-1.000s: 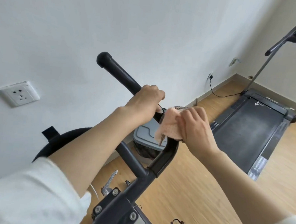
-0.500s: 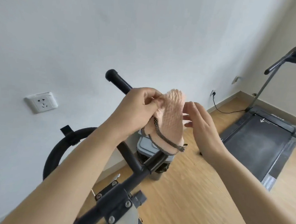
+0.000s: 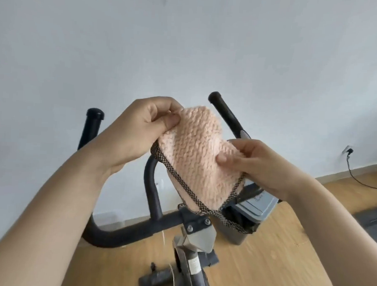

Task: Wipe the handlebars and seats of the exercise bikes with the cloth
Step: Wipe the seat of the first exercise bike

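Observation:
A fluffy peach cloth (image 3: 195, 152) with a dark braided edge is held up in front of me, above the black handlebars (image 3: 152, 184) of an exercise bike. My left hand (image 3: 144, 127) pinches its upper left corner between thumb and fingers. My right hand (image 3: 254, 161) grips its right edge, thumb on the front. The left grip (image 3: 92, 124) and right grip (image 3: 226, 114) of the bar stick up behind my hands. The cloth touches no part of the bike. No seat is in view.
A white wall (image 3: 188, 44) stands close behind the bike. A grey lidded bin (image 3: 254, 212) sits on the wood floor (image 3: 275, 267) to the right of the bike stem (image 3: 195, 248). A black cable (image 3: 356, 178) runs from a wall socket at far right.
Both hands left the handlebar and lifted the cloth. It went from bunched in my right hand to spread between both hands. My view swung left, putting the treadmill out of sight.

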